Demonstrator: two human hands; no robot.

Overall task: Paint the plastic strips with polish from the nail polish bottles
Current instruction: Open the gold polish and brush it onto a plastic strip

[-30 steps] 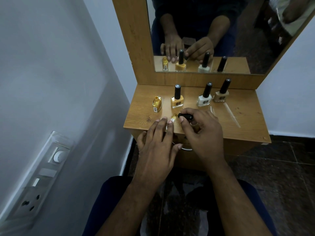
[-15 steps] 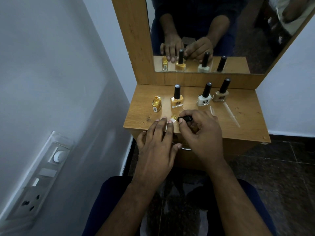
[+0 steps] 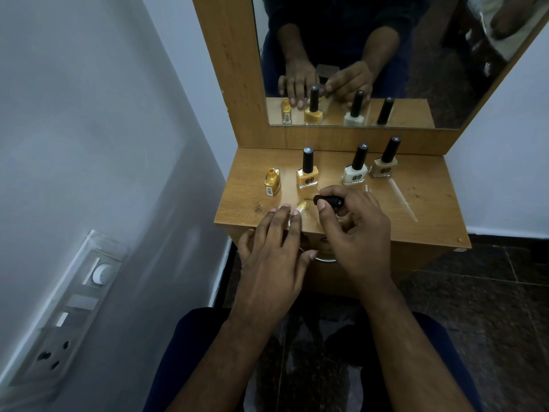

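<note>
The right hand [image 3: 353,230] pinches a black brush cap [image 3: 329,200] between thumb and forefinger, the cap lying nearly level with its tip pointing left at a clear plastic strip [image 3: 302,207] whose far end is smeared with gold polish. The left hand [image 3: 271,254] lies flat with fingers straight, its fingertips [image 3: 295,214] pressing the near part of that strip to the wooden shelf [image 3: 427,209]; the two hands sit side by side, almost touching, at the shelf's front edge.

Just beyond the strip stands an uncapped gold bottle [image 3: 272,181], and beside it a capped yellow bottle [image 3: 307,172] (close to the brush cap). Further right stand a capped white bottle [image 3: 355,171] and a capped beige bottle [image 3: 385,162], near the mirror frame [image 3: 234,84]. Two more clear strips [image 3: 401,197] lie on the right half of the shelf, well apart from the hands, with bare wood around them out to the right edge. A grey wall with a switch panel [image 3: 68,301] runs close along the left.
</note>
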